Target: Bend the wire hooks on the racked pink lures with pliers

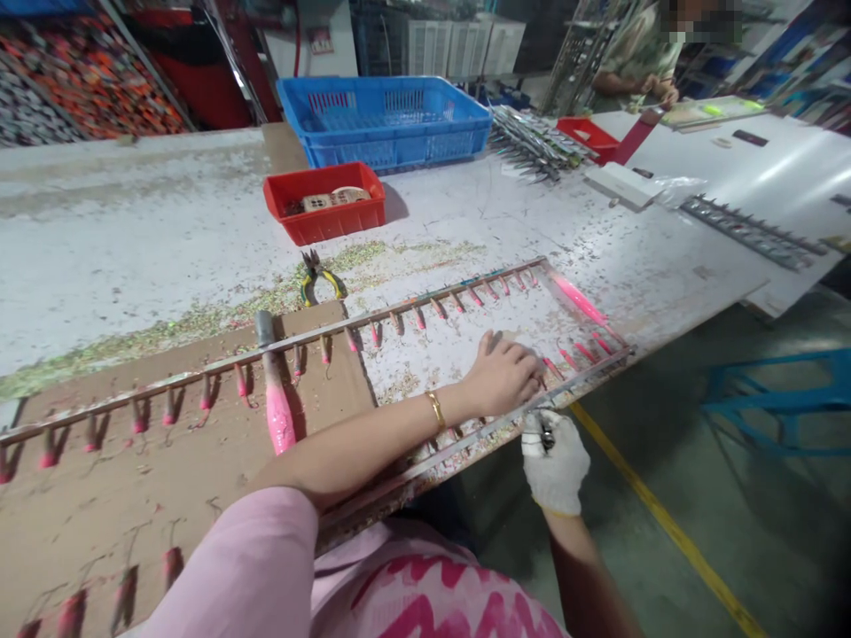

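Observation:
A long metal frame (392, 310) lies along the table's near edge, its rails lined with several small pink-tipped pieces (420, 319) with thin wire hooks. My left hand (505, 377), bare with a gold bracelet at the wrist, rests over the near rail with its fingers curled down. What those fingers grip is hidden. Just below the table edge, my right hand (557, 461) wears a white glove. It is closed around a small dark metal tool (547, 437), mostly hidden by the glove. Pink-coated handles (280, 412) cross the frame at its middle and right end.
Yellow-handled pliers (322, 283) lie behind the frame, near brown cardboard (319, 328). Farther back stand a red bin (339, 221) and a blue crate (399, 151). A co-worker (635, 62) is at the far right table. A blue stool (784, 372) stands on the right.

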Demonstrator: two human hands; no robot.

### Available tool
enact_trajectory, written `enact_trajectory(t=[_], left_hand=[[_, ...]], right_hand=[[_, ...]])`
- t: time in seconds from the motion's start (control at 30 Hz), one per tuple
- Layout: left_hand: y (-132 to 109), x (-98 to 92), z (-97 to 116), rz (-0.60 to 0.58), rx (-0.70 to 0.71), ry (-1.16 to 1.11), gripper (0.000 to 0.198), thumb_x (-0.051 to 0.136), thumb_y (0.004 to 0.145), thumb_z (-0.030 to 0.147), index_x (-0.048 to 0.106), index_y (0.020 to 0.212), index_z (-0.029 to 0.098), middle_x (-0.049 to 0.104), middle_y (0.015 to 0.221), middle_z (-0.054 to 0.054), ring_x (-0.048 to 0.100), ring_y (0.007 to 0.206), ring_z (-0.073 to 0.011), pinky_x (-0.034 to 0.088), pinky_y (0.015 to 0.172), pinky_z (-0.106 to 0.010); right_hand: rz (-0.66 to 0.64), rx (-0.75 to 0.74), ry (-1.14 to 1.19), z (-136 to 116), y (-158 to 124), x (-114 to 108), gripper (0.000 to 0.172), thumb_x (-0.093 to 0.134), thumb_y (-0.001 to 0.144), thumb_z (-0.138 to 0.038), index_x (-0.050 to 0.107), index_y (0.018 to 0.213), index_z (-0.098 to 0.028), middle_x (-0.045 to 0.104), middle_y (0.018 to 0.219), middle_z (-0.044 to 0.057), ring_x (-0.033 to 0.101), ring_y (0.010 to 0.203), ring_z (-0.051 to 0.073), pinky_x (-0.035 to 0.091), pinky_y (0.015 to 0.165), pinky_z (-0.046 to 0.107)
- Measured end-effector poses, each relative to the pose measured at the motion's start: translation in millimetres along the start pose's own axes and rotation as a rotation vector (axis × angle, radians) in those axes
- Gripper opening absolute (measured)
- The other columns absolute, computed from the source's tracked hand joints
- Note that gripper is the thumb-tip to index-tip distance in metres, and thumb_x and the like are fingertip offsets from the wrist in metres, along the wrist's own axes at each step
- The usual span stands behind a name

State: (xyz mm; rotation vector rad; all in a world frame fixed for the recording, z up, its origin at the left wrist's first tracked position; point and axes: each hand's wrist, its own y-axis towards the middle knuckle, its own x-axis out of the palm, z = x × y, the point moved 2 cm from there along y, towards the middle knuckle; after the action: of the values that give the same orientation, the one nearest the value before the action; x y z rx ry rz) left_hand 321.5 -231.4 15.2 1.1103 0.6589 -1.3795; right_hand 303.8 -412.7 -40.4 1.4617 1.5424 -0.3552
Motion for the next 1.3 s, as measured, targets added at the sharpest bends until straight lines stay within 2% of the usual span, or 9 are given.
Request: enact_trajectory(t=[0.1, 0.27, 0.47, 0.6, 0.73, 0.9, 1.1, 1.2, 1.3], left_hand=[[-6.3, -4.2, -3.0, -0.015, 0.017, -0.046, 0.024, 0.053, 0.102, 0.040, 0.067, 0.111, 0.023, 0.065, 0.123, -0.010, 0.053, 0.125, -0.0302, 0.020, 0.121, -0.070], [-15.0, 6.5, -4.7, -0.040, 0.082, -0.033, 0.027, 0.046, 0.105, 0.037, 0.070, 0.107, 0.024, 0.067, 0.121, -0.009, 0.054, 0.123, -0.0281, 0.016, 0.122, -0.067], [-1.8, 14.2, 1.7, -0.010, 0.083, 0.052, 0.031, 0.045, 0.106, 0.040, 0.070, 0.113, 0.023, 0.067, 0.119, -0.011, 0.054, 0.122, -0.0296, 0.019, 0.121, -0.068], [4.7, 6.7, 1.7, -0.019, 0.034, 0.057, 0.029, 0.048, 0.105, 0.039, 0.068, 0.117, 0.021, 0.066, 0.117, -0.012, 0.055, 0.121, -0.0301, 0.020, 0.122, -0.070], [-2.4, -3.7, -4.9, -0.042, -0.016, -0.020, 0.023, 0.052, 0.102, 0.038, 0.067, 0.112, 0.024, 0.066, 0.122, -0.010, 0.053, 0.125, -0.0299, 0.020, 0.121, -0.070], [-11.5, 2.7, -3.9, -0.062, 0.050, -0.040, 0.025, 0.047, 0.104, 0.035, 0.069, 0.107, 0.024, 0.067, 0.121, -0.009, 0.054, 0.122, -0.0277, 0.018, 0.122, -0.066], [-0.9, 10.5, 1.9, -0.032, 0.062, 0.044, 0.030, 0.048, 0.105, 0.040, 0.068, 0.117, 0.022, 0.066, 0.122, -0.012, 0.052, 0.125, -0.0312, 0.017, 0.121, -0.070], [5.5, 6.4, 0.5, -0.043, 0.024, 0.036, 0.029, 0.050, 0.104, 0.040, 0.068, 0.118, 0.022, 0.066, 0.118, -0.011, 0.054, 0.123, -0.0313, 0.019, 0.121, -0.071], [4.7, -4.2, -8.2, -0.033, -0.056, 0.004, 0.028, 0.047, 0.106, 0.038, 0.067, 0.116, 0.022, 0.067, 0.119, -0.010, 0.055, 0.122, -0.0289, 0.025, 0.121, -0.065]], right_hand=[[-0.007, 0.013, -0.005, -0.7, 0.0, 0.2, 0.051, 0.046, 0.100, -0.061, 0.071, 0.096, -0.016, 0.069, 0.086, 0.010, 0.062, 0.076, 0.021, 0.044, 0.070, 0.032], [-0.007, 0.020, -0.007, -0.6, -0.7, 1.6, 0.050, 0.047, 0.099, -0.060, 0.070, 0.096, -0.016, 0.070, 0.087, 0.010, 0.062, 0.076, 0.020, 0.044, 0.069, 0.031], [0.009, 0.011, -0.003, -0.9, 0.1, 1.2, 0.049, 0.047, 0.099, -0.059, 0.070, 0.094, -0.016, 0.068, 0.084, 0.009, 0.061, 0.075, 0.020, 0.044, 0.069, 0.031], [-0.012, 0.025, -0.001, -2.1, 0.8, 0.5, 0.050, 0.046, 0.099, -0.061, 0.070, 0.094, -0.017, 0.069, 0.085, 0.010, 0.060, 0.075, 0.020, 0.043, 0.069, 0.032], [-0.007, 0.031, -0.008, -3.2, 0.7, 1.0, 0.050, 0.046, 0.099, -0.060, 0.070, 0.095, -0.017, 0.069, 0.086, 0.010, 0.061, 0.076, 0.021, 0.044, 0.070, 0.032], [-0.010, 0.034, -0.003, -2.3, -0.3, 2.2, 0.049, 0.046, 0.099, -0.059, 0.070, 0.096, -0.017, 0.070, 0.088, 0.011, 0.062, 0.077, 0.021, 0.044, 0.070, 0.032], [-0.011, 0.034, -0.008, -2.5, -0.4, 1.6, 0.050, 0.046, 0.099, -0.060, 0.070, 0.096, -0.017, 0.070, 0.087, 0.010, 0.062, 0.077, 0.021, 0.043, 0.069, 0.032], [-0.013, 0.045, 0.001, -2.9, 0.1, 1.6, 0.051, 0.046, 0.099, -0.062, 0.069, 0.095, -0.017, 0.070, 0.086, 0.010, 0.062, 0.077, 0.021, 0.044, 0.070, 0.032], [-0.012, 0.047, 0.020, -3.4, 0.1, 1.8, 0.050, 0.046, 0.098, -0.061, 0.069, 0.095, -0.017, 0.070, 0.085, 0.010, 0.062, 0.076, 0.021, 0.045, 0.070, 0.032]])
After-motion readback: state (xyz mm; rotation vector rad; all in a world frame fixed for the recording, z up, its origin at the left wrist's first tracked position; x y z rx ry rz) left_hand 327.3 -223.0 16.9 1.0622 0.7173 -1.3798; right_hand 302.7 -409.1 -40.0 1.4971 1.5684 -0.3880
